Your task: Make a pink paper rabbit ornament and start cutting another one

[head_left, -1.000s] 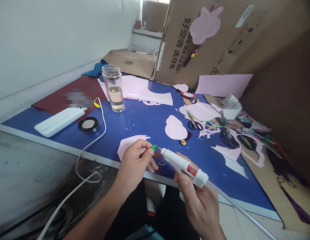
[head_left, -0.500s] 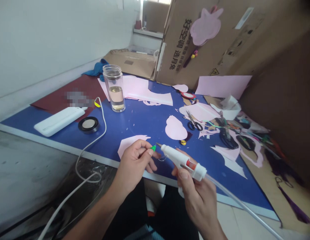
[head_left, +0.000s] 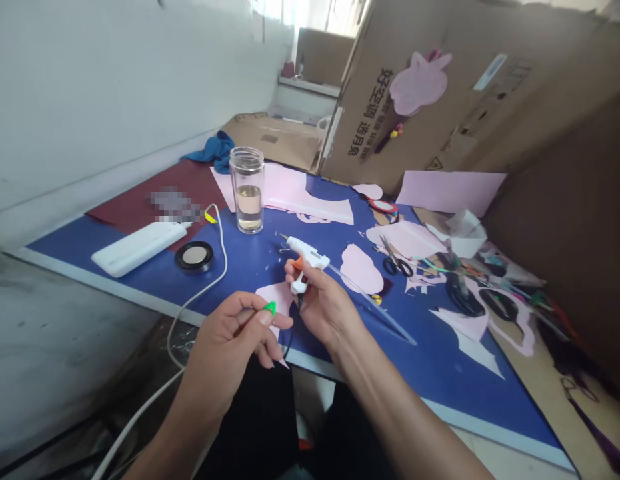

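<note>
Between thumb and index finger, my left hand (head_left: 230, 340) pinches a small green piece (head_left: 271, 308), too small to name. My right hand (head_left: 324, 303) has its fingers around the handle of a white glue gun (head_left: 309, 252) with an orange trigger. The gun's nozzle points to the far left, low over the blue tabletop. A long clear glue stick (head_left: 375, 308) sticks out of its back end toward the right. Beneath the gun and partly behind my hands is a piece of pink paper (head_left: 273, 293).
A glass jar (head_left: 249, 193) with pale liquid stands beyond the gun. Left of it lie a black lid (head_left: 194, 256) and a white power bank (head_left: 139, 248) with a cable. Rightward are a pink cutout (head_left: 362, 268), scissors (head_left: 396, 265) and paper scraps. Cardboard (head_left: 440, 133) rises behind.
My right hand has moved forward and left with the glue gun, away from the green piece and down near the tabletop. My left hand has shifted left, still pinching the green piece.
</note>
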